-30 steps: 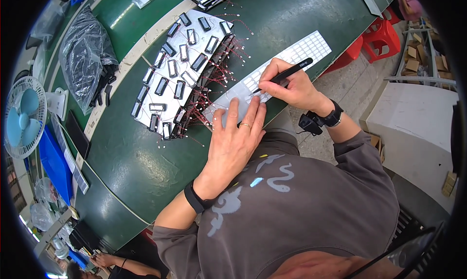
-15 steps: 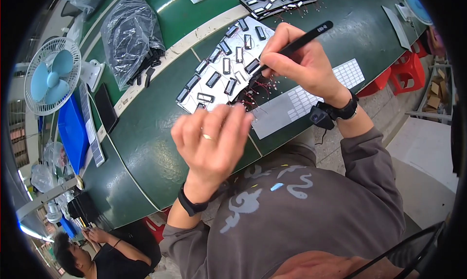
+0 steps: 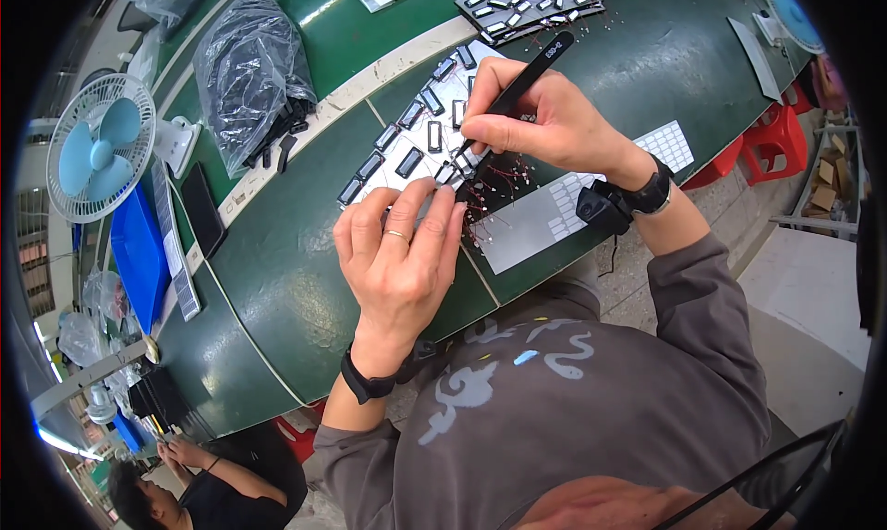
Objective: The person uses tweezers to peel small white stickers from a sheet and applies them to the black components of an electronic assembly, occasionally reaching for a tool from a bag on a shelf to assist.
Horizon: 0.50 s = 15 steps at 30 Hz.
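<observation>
My right hand (image 3: pixel 545 123) grips a pair of black tweezers (image 3: pixel 528 75), slanted with its tips pointing down toward the white board (image 3: pixel 385 168). Rows of small black rectangular parts with pale centres (image 3: pixel 409 164) lie on that board. Bent over the board's near edge, my left hand (image 3: pixel 399 253) has its fingertips on one small black-framed part (image 3: pixel 445 173), just below the tweezer tips. My fingers partly hide that part. Thin red wires with white ends (image 3: pixel 499 181) spread from the board's right side.
A sheet with white labels (image 3: pixel 527 225) lies on the green table, right of the wires. Behind is another board of similar parts (image 3: pixel 531 8). A plastic bag of black pieces (image 3: pixel 254 77), a fan (image 3: pixel 100 151) and a blue tray (image 3: pixel 139 253) stand left. A co-worker (image 3: pixel 208 475) sits lower left.
My right hand and the tweezers have moved left and slightly down, the tweezers now steeper. My left hand, blurred before, has settled with its fingertips on a small part.
</observation>
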### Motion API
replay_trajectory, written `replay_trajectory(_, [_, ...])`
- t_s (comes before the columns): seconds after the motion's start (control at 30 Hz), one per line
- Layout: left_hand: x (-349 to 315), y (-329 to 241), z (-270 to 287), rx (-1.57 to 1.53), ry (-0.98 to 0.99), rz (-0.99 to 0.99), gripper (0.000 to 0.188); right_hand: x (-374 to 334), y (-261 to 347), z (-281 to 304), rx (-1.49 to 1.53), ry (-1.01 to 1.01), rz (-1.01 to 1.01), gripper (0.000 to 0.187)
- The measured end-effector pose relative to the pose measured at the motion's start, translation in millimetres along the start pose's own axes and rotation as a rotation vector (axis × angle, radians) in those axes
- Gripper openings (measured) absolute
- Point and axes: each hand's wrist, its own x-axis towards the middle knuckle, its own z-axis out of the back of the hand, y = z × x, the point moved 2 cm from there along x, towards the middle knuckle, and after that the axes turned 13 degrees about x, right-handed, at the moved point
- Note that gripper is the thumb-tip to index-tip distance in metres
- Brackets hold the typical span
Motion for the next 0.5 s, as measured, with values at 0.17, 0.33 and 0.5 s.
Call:
replay_trajectory(0.17, [-2.0,1.0,0.1,-0.025,0.005,0.007,0.022,1.3,0.0,-1.6,-0.006,0.001,-0.010,0.014])
replay_trajectory(0.33, [-1.4,1.4,0.1,-0.031,0.009,0.009,0.022,-0.4,-3.1,-3.5,-0.010,0.002,-0.001,0.014])
replay_trajectory(0.5, [-0.7,1.0,0.5,-0.029,0.012,0.005,0.022,-0.6,-3.4,-3.0,-0.042,-0.004,0.007,0.014])
